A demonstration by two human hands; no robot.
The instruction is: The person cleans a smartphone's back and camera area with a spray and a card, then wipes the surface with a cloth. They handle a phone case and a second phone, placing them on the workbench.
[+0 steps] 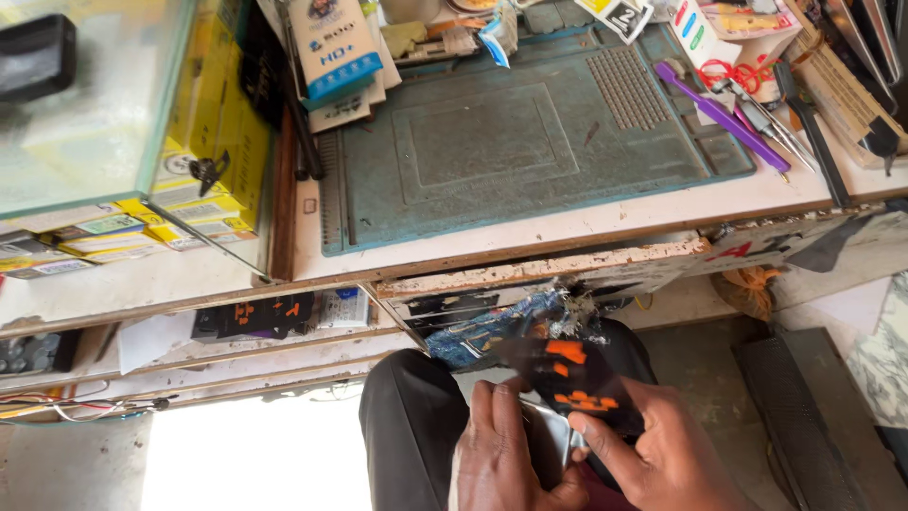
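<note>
Low in the head view, over my lap in dark trousers, both hands work on the same things. My left hand (pixel 506 454) curls around a thin silvery flat piece (pixel 556 431). My right hand (pixel 662 454) pinches a black packet with orange marks (pixel 575 374), blurred by motion, lying over the silvery piece. The two hands touch near the silvery piece's lower end. Just above the packet a crumpled blue and silver wrapper (pixel 511 326) hangs from the open drawer (pixel 530 274).
A worn teal work mat (pixel 511 142) covers the white bench. A purple tool (pixel 719 114), tweezers and red-handled scissors (pixel 733 74) lie at its right. A glass case (pixel 95 104) with yellow boxes stands left. Another black and orange packet (pixel 255 314) sits on a lower shelf.
</note>
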